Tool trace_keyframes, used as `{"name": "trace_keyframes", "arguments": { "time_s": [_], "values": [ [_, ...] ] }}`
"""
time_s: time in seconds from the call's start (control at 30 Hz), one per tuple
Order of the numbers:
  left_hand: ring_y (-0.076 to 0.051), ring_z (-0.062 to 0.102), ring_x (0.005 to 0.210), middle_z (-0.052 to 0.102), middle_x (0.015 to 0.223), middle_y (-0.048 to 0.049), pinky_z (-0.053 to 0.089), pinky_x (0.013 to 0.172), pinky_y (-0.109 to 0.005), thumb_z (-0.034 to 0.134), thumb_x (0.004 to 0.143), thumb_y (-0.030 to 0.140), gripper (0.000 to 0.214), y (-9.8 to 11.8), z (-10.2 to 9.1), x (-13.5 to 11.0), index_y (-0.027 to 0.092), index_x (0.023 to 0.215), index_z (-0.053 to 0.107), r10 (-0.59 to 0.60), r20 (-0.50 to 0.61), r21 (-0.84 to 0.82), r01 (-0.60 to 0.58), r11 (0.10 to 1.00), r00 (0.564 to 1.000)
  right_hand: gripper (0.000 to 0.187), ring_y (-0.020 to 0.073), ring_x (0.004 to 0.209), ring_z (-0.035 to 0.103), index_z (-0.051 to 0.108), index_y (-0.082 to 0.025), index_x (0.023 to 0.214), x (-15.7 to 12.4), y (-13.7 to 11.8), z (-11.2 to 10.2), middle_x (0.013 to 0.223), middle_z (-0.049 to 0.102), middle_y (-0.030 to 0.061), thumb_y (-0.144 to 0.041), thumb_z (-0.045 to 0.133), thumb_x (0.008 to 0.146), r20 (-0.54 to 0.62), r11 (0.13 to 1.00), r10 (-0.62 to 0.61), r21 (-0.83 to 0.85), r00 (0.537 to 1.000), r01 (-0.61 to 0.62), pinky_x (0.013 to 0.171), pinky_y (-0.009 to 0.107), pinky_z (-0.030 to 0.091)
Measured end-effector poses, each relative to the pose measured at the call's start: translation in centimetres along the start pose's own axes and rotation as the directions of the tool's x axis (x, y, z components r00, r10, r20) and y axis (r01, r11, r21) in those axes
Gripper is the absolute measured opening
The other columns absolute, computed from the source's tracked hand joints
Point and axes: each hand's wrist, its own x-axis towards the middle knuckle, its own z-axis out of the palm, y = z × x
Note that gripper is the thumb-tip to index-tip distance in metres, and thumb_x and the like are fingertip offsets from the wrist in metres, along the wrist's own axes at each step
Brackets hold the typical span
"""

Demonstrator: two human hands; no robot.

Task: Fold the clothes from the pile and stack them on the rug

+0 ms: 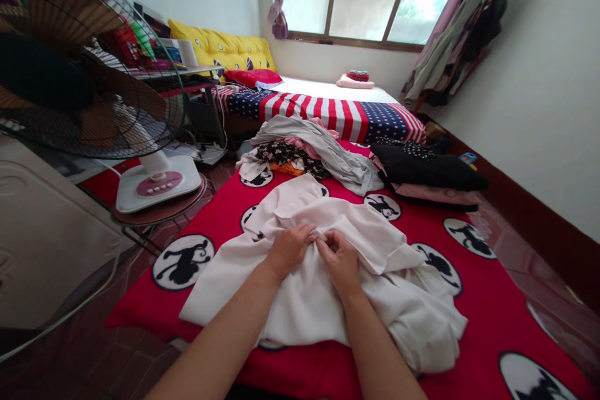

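Observation:
A pale pink garment [323, 287] lies spread and crumpled on a red blanket [478, 300] printed with black monkey figures in white circles. My left hand [289, 249] and my right hand [341, 257] meet at the garment's middle. Both hands have their fingers curled and pinch a fold of the cloth between them. My forearms reach in from the bottom edge.
A pile of mixed clothes [309, 153] lies behind the garment, with a black garment [429, 169] to its right. A standing fan [79, 75] on a small round table is at the left. A flag-patterned mattress [328, 109] lies below the window.

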Motion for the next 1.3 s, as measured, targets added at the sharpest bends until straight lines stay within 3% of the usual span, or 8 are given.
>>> {"name": "trace_keyframes", "arguments": {
  "time_s": [0.33, 0.5, 0.73, 0.9, 1.0, 1.1, 1.23, 1.3],
  "values": [
    [-0.021, 0.066, 0.079, 0.069, 0.084, -0.0061, 0.048, 0.070, -0.029, 0.048, 0.090, 0.018, 0.018, 0.5, 0.0, 0.2, 0.019, 0.084, 0.065, -0.114, -0.043, 0.011, 0.114, 0.993, 0.993, 0.013, 0.0149, 0.065, 0.054, 0.057, -0.021, 0.070, -0.5, -0.6, 0.4, 0.068, 0.058, 0.0002, -0.025, 0.056, 0.082, 0.078, 0.972, -0.206, -0.102, 0.975, 0.214, 0.064, 0.026, 0.043],
    [-0.019, 0.066, 0.084, 0.071, 0.089, -0.0056, 0.049, 0.077, -0.029, 0.047, 0.089, 0.015, 0.021, 0.4, -0.3, 0.1, 0.019, 0.088, 0.067, -0.112, -0.132, -0.108, 0.099, 0.989, 0.985, 0.008, 0.0163, 0.070, 0.058, 0.061, -0.020, 0.083, -0.7, -0.8, 0.4, 0.077, 0.063, 0.0023, -0.027, 0.057, 0.083, 0.017, 0.986, -0.161, -0.034, 0.987, 0.162, 0.069, 0.028, 0.047],
    [-0.016, 0.065, 0.081, 0.069, 0.089, -0.0034, 0.052, 0.075, -0.028, 0.046, 0.092, 0.024, 0.022, -1.1, -1.1, 0.4, 0.019, 0.097, 0.067, -0.424, -0.433, -0.574, 0.119, 0.810, 0.795, 0.029, 0.0202, 0.094, 0.063, 0.059, -0.020, 0.112, -1.2, -2.2, -0.2, 0.105, 0.066, 0.0085, -0.023, 0.057, 0.084, -0.128, 0.987, -0.122, 0.093, 0.984, 0.135, 0.083, 0.035, 0.053],
    [-0.018, 0.063, 0.088, 0.066, 0.097, -0.0054, 0.052, 0.070, -0.026, 0.051, 0.089, 0.024, 0.016, -0.2, -3.0, -1.7, 0.020, 0.095, 0.066, -0.415, -0.481, -0.530, 0.122, 0.839, 0.772, 0.024, 0.0232, 0.098, 0.064, 0.064, -0.023, 0.106, -2.7, -5.0, -6.6, 0.107, 0.067, 0.0087, -0.032, 0.061, 0.084, -0.231, 0.993, -0.051, 0.091, 0.972, 0.074, 0.079, 0.035, 0.054],
    [-0.019, 0.062, 0.094, 0.067, 0.098, -0.0043, 0.051, 0.077, -0.028, 0.054, 0.089, 0.024, 0.013, 3.0, -3.8, -4.6, 0.023, 0.093, 0.066, -0.273, -0.334, -0.526, 0.062, 0.848, 0.902, 0.022, 0.0232, 0.089, 0.065, 0.068, -0.023, 0.097, -2.0, -4.2, -12.5, 0.099, 0.069, 0.0082, -0.038, 0.063, 0.081, -0.350, 0.994, -0.046, -0.105, 0.936, 0.010, 0.076, 0.035, 0.053],
    [-0.018, 0.063, 0.094, 0.062, 0.120, -0.0054, 0.051, 0.079, -0.028, 0.059, 0.087, 0.028, 0.031, 6.6, -3.2, -7.1, 0.028, 0.118, 0.061, -0.108, -0.027, -0.547, 0.076, 0.834, 0.994, 0.023, 0.0233, 0.083, 0.065, 0.071, -0.021, 0.088, 0.9, -1.0, -16.5, 0.091, 0.071, 0.0081, -0.039, 0.064, 0.076, -0.316, 0.940, 0.043, -0.309, 0.948, -0.146, 0.077, 0.036, 0.050],
    [-0.020, 0.065, 0.084, 0.060, 0.125, -0.0099, 0.050, 0.079, -0.033, 0.063, 0.084, 0.037, 0.077, 9.9, -0.8, -8.6, 0.029, 0.150, 0.024, -0.074, 0.286, -0.404, 0.190, 0.895, 0.955, 0.037, 0.0251, 0.085, 0.066, 0.071, -0.016, 0.096, 4.9, 2.9, -16.9, 0.097, 0.071, 0.0127, -0.041, 0.069, 0.069, -0.185, 0.902, 0.198, -0.349, 0.963, -0.253, 0.076, 0.037, 0.050],
    [-0.026, 0.065, 0.090, 0.068, 0.111, -0.0092, 0.048, 0.080, -0.036, 0.064, 0.082, 0.040, 0.080, 10.7, 0.1, -8.9, 0.027, 0.150, 0.024, -0.063, 0.376, -0.270, 0.175, 0.947, 0.924, 0.051, 0.0256, 0.085, 0.066, 0.068, -0.015, 0.108, 5.8, 3.4, -16.0, 0.099, 0.071, 0.0135, -0.042, 0.072, 0.066, -0.131, 0.907, 0.236, -0.327, 0.963, -0.267, 0.075, 0.037, 0.050]
  ]
}}
